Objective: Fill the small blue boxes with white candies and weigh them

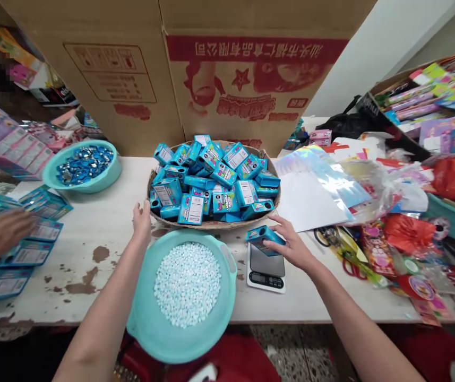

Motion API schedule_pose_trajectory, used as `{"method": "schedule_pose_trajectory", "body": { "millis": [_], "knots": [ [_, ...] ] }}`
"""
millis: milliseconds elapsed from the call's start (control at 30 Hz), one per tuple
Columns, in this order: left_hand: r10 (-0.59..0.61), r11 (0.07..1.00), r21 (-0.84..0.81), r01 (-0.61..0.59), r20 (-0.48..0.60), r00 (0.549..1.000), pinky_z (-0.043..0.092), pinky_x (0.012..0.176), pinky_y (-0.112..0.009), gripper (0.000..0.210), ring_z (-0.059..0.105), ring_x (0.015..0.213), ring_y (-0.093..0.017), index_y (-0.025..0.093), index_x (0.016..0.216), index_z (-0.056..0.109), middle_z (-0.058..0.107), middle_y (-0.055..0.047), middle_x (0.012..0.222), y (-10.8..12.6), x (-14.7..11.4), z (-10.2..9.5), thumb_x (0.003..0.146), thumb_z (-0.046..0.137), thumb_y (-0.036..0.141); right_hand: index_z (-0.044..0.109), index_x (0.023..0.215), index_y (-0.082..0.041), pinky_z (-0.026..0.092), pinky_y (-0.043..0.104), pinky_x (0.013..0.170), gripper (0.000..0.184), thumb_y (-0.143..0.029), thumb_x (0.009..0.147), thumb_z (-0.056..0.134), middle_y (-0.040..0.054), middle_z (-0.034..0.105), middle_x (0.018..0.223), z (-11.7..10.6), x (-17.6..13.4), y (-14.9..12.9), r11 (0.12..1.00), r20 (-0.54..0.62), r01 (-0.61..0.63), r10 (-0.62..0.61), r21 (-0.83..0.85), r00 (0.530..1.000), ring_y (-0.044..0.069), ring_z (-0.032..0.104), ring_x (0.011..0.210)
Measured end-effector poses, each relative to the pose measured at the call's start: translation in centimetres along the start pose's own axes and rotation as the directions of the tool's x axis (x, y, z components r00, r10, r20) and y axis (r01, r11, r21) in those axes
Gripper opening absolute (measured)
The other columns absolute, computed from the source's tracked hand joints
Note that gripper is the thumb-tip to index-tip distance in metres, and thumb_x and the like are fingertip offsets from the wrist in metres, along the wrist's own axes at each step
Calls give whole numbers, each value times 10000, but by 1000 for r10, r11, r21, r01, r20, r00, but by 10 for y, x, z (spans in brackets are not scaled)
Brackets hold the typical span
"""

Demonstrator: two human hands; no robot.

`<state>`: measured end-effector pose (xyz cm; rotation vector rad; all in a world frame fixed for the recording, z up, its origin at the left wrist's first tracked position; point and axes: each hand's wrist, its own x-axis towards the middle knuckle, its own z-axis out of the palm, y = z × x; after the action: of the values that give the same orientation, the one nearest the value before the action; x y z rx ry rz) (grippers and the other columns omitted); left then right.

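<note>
My right hand grips a small blue candy box just above a digital kitchen scale. The box partly covers the scale's plate. My left hand is beside the left rim of a shallow basket, its fingers stretched out and nothing seen in them. Whether it touches the rim I cannot tell. Blue candy boxes are heaped in the basket. In front of it sits a turquoise basin holding many small pale candies.
Another person's hand is over rows of blue boxes at the left. A turquoise bowl holds blue foil pieces. Behind stands a large carton. Scissors, plastic bags and wrappers clutter the right side.
</note>
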<state>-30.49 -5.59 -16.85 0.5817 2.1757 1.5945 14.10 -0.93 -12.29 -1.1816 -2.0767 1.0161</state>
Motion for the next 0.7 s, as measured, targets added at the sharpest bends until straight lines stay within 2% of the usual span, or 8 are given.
{"method": "schedule_pose_trajectory", "body": {
  "millis": [67, 133, 200, 300, 400, 567, 633, 700],
  "knots": [
    [272, 948, 178, -262, -31, 962, 426, 945, -362, 466, 539, 1068, -216, 197, 1193, 519, 556, -110, 1188, -19, -38, -22, 837, 511, 497, 622, 1025, -239, 388, 470, 993, 333, -404, 746, 700, 71, 587, 1176, 4, -27, -9, 941, -47, -168, 190, 295, 981, 273, 530, 1104],
    [425, 830, 310, -464, 186, 886, 411, 956, -362, 378, 555, 1025, -211, 197, 1136, 557, 593, -99, 1104, -45, -82, -33, 870, 472, 453, 594, 1074, -254, 484, 442, 881, 377, -393, 742, 706, 45, 652, 1041, 17, -56, -15, 729, -66, -260, 386, 634, 920, 245, 605, 967],
    [394, 706, 374, -601, 498, 772, 372, 992, -407, 399, 519, 1098, -249, 195, 1162, 563, 582, -118, 1147, -70, -122, -27, 865, 477, 449, 599, 1048, -246, 533, 418, 796, 401, -376, 698, 746, 32, 679, 987, 34, -80, -17, 476, -62, -253, 551, 842, 832, 232, 637, 888],
    [263, 545, 519, -658, 639, 722, 242, 1041, -535, 544, 324, 1278, -355, 223, 1275, 514, 429, -147, 1362, -90, -168, 7, 812, 537, 508, 628, 985, -199, 564, 389, 724, 391, -338, 655, 783, 42, 704, 927, 58, -102, -15, 244, 17, -261, 700, 934, 714, 222, 662, 808],
    [181, 463, 518, -720, 739, 648, 273, 986, -539, 484, 349, 1225, -357, 273, 1205, 570, 438, -110, 1353, -85, -200, 33, 816, 501, 552, 645, 961, -174, 576, 362, 693, 375, -332, 651, 784, 44, 714, 899, 67, -109, -11, 175, 10, -216, 756, 961, 655, 210, 670, 775],
    [24, 401, 262, -878, 955, 296, 360, 896, -428, 328, 474, 1027, -246, 261, 1019, 628, 574, -56, 1126, -76, -221, -13, 915, 350, 399, 641, 948, -183, 573, 387, 720, 386, -289, 613, 801, 32, 714, 885, 67, -120, -14, 201, -35, -185, 763, 962, 646, 216, 670, 796],
    [-9, 368, 292, -883, 950, 311, 329, 947, -446, 316, 441, 1110, -266, 279, 1080, 614, 546, -53, 1197, -78, -212, -45, 902, 385, 405, 630, 947, -190, 567, 399, 733, 399, -264, 597, 809, 31, 712, 888, 67, -128, -16, 225, -46, -193, 756, 955, 653, 219, 667, 806],
    [-11, 337, 488, -805, 857, 515, 274, 1005, -487, 426, 345, 1235, -323, 269, 1234, 537, 441, -84, 1344, -81, -200, -68, 873, 429, 468, 620, 945, -200, 563, 386, 727, 406, -255, 591, 811, 19, 709, 886, 64, -138, -15, 257, -81, -182, 757, 949, 649, 207, 663, 798]
  ]
}}
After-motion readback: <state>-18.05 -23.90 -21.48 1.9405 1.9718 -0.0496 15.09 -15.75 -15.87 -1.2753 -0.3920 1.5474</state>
